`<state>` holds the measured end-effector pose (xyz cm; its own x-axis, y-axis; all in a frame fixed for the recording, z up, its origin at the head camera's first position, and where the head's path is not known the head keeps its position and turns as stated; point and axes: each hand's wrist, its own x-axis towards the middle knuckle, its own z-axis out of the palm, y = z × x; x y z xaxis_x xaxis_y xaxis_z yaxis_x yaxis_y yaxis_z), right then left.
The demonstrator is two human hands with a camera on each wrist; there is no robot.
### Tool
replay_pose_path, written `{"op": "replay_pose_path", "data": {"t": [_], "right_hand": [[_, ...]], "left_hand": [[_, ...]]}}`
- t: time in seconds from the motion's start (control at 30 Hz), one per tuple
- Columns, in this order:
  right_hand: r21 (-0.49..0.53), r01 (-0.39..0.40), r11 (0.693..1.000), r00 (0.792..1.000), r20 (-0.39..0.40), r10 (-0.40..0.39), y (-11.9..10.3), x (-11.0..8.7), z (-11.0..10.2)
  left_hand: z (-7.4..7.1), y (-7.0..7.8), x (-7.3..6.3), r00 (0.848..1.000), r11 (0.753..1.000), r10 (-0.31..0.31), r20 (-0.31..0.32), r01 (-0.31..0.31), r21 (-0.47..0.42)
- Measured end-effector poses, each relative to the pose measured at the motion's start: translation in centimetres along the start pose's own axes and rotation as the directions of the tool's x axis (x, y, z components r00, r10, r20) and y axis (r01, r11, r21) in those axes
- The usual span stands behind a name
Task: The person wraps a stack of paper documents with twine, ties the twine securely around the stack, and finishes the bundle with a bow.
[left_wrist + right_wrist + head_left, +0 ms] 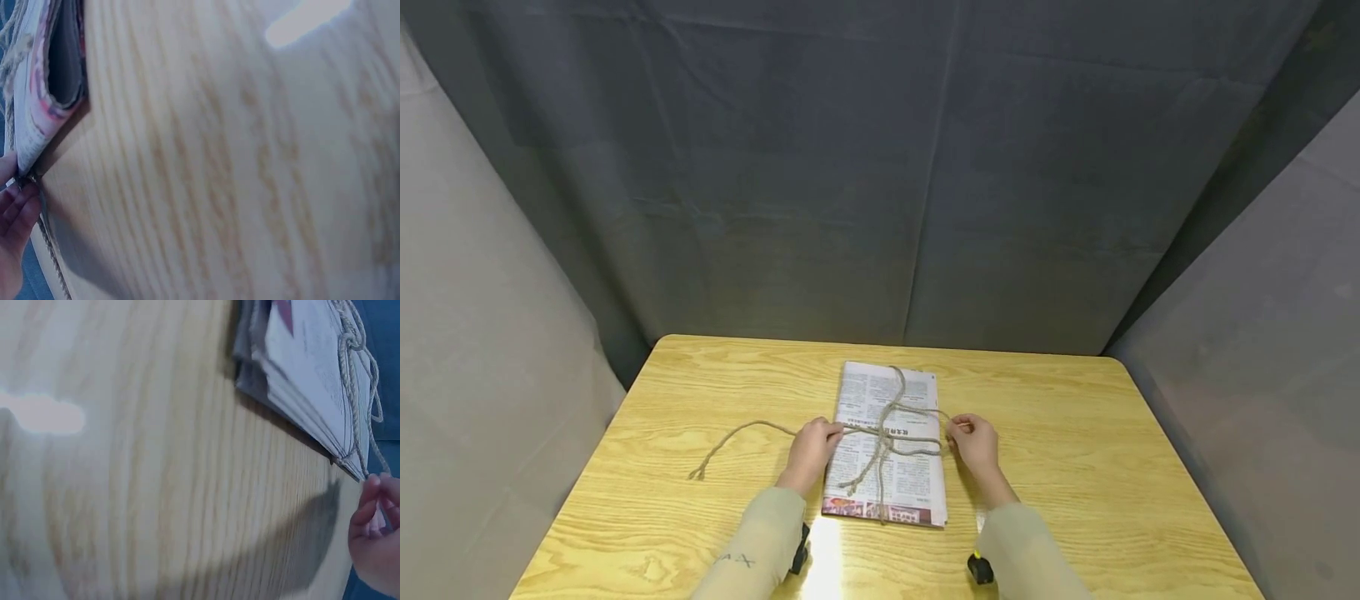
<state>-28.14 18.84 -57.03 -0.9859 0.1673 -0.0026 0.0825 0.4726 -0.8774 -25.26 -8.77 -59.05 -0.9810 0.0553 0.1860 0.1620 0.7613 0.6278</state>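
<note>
A folded stack of newspaper (916, 492) lies on the table with jute twine (882, 432) wrapped around it lengthwise and crosswise, crossing near the middle of the top. At the stack's left edge my left hand (810, 450) pinches the twine between thumb and fingers; a frayed tail (730, 435) trails leftward across the table. Beyond the right edge, my right hand (976, 446) pinches another strand, and the right wrist view shows this twine (373, 394) running from the knotted crossing to the fingertips (373, 481). A second frayed end (852, 486) rests on the paper.
The wooden table (1075, 450) extends to both sides of the stack. Behind it hangs a dark grey curtain (790, 208), with pale cloth panels (482, 292) at left and right. Dark wrist devices (980, 568) are under both sleeves.
</note>
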Motion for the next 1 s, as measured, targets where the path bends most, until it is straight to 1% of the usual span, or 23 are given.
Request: {"op": "replay_pose_path", "data": {"t": [0.07,0.1,0.17,0.27,0.33,0.37,0.4,0.43,0.47,0.53,0.57,0.63,0.7,0.73,0.8,0.83,0.9,1.0], "right_hand": [[0.128,-0.028,0.991,1.000,0.003,0.027,0.0,0.4,0.5],[0.172,-0.040,0.984,0.999,0.005,0.040,0.2,0.6,0.7],[0.215,-0.059,0.975,0.998,0.010,0.058,0.4,0.7,1.1],[0.227,-0.074,0.971,0.997,0.021,0.071,1.0,0.8,1.5],[0.223,-0.079,0.972,0.997,0.026,0.075,1.3,0.8,1.6],[0.220,-0.080,0.972,0.997,0.027,0.076,1.4,0.7,1.6],[0.217,-0.084,0.973,0.996,0.029,0.079,1.5,0.7,1.7],[0.208,-0.080,0.975,0.997,0.032,0.075,1.5,0.7,1.7],[0.201,-0.081,0.976,0.997,0.032,0.076,1.5,0.7,1.7],[0.180,-0.077,0.981,0.997,0.034,0.072,1.5,0.7,1.8],[0.168,-0.073,0.983,0.997,0.034,0.068,1.5,0.6,1.8],[0.147,-0.067,0.987,0.997,0.033,0.063,1.4,0.6,1.8],[0.128,-0.063,0.990,0.998,0.033,0.059,1.5,0.6,1.9],[0.121,-0.058,0.991,0.998,0.033,0.054,1.5,0.7,1.8],[0.111,-0.054,0.992,0.998,0.034,0.051,1.5,0.7,1.8],[0.112,-0.053,0.992,0.998,0.036,0.049,1.5,0.7,1.8],[0.116,-0.047,0.992,0.998,0.041,0.042,1.5,0.7,1.7],[0.127,-0.052,0.991,0.998,0.052,0.046,1.5,0.7,1.7]], "left_hand": [[0.0,0.0,0.0,1.000,1.000,0.007,0.003,-0.007,0.001],[0.0,-0.1,0.0,1.000,1.000,0.013,0.002,-0.013,0.002],[0.1,-0.1,-0.1,1.000,1.000,0.022,0.004,-0.022,-0.002],[0.1,-0.3,-0.2,0.999,0.999,0.033,0.000,-0.033,-0.029],[0.2,-0.6,-0.3,0.999,0.998,0.025,-0.039,-0.027,-0.063],[0.2,-0.8,-0.3,0.997,0.997,0.017,-0.079,-0.023,-0.074],[0.2,-1.0,-0.4,0.992,0.996,-0.008,-0.123,-0.003,-0.092],[0.0,-1.2,-0.5,0.983,0.994,-0.041,-0.179,0.023,-0.105],[-0.2,-1.4,-0.6,0.970,0.991,-0.084,-0.228,0.057,-0.120],[-0.8,-1.9,-0.8,0.932,0.980,-0.183,-0.314,0.148,-0.132],[-1.2,-2.3,-0.9,0.911,0.971,-0.234,-0.339,0.204,-0.122],[-2.0,-3.0,-1.1,0.874,0.942,-0.335,-0.352,0.321,-0.100],[-2.7,-3.9,-1.3,0.845,0.905,-0.416,-0.337,0.422,-0.058],[-3.0,-4.4,-1.3,0.834,0.886,-0.446,-0.324,0.462,-0.032],[-3.6,-4.9,-1.4,0.817,0.858,-0.492,-0.301,0.513,-0.011],[-3.9,-5.1,-1.4,0.811,0.849,-0.508,-0.289,0.529,-0.007],[-4.5,-5.1,-1.4,0.807,0.838,-0.528,-0.265,0.545,-0.011],[-5.2,-4.9,-1.2,0.805,0.833,-0.545,-0.237,0.551,-0.043]]}}
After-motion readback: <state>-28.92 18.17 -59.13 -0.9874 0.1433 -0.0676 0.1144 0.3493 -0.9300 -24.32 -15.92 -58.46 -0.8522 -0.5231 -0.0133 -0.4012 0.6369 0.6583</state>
